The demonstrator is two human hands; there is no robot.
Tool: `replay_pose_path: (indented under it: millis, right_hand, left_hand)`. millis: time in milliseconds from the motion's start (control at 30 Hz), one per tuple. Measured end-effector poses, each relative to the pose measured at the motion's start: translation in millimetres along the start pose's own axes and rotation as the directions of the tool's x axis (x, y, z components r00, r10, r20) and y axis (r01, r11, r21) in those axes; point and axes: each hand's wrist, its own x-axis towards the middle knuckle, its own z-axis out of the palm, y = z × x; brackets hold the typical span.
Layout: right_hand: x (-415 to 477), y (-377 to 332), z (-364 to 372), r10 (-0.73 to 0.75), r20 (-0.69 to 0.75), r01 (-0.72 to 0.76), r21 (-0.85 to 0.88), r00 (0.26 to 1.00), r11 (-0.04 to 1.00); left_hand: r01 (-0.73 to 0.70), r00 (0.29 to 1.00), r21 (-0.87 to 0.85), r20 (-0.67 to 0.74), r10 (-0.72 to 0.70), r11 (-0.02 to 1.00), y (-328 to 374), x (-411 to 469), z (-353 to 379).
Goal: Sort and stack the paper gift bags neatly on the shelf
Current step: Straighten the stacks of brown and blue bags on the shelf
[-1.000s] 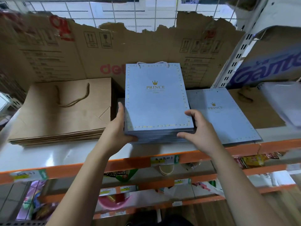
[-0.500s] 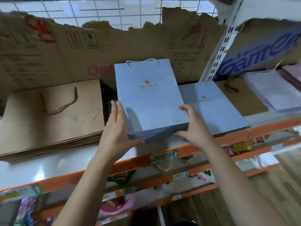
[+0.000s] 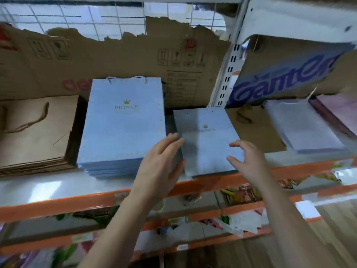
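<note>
Left hand (image 3: 160, 167) flat beside smaller blue bag (image 3: 208, 147), right hand (image 3: 249, 161) spread, perhaps touching

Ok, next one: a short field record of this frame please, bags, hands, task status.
shelf: white, orange front edge
brown bags: flat stack, far left
big blue stack: PRINCE bags, centre, flat, no hand on it
small blue stack: lower, just right of it
pale bags: far right, askew
left hand: open, fingers straight, at small blue stack's left edge
right hand: open, fingers relaxed, over its near right corner; contact unclear
status: big blue stack placed; small blue stack apparently next
</note>
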Motion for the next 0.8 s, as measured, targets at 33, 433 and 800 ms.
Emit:
replay_pose_path:
  millis: [33,433,800]
  right_hand:
    - [1,13,-7,0.013,0.040,-0.012,-0.029,0.999,1.000]
    - [17,56,-25,-0.042,0.235,0.045,-0.007,0.971,0.999]
    - [23,52,-11,-0.054,0.287,0.043,0.045,0.956,0.998]
  left_hand:
    - [0.016,0.999,0.002,0.034,-0.016,1.000,13,2,15]
    - [0.512,0.816,0.086,0.264,-0.515,0.855,34,13,85]
    - [0.507,0.844,0.055,0.171,-0.509,0.860,23,4,82]
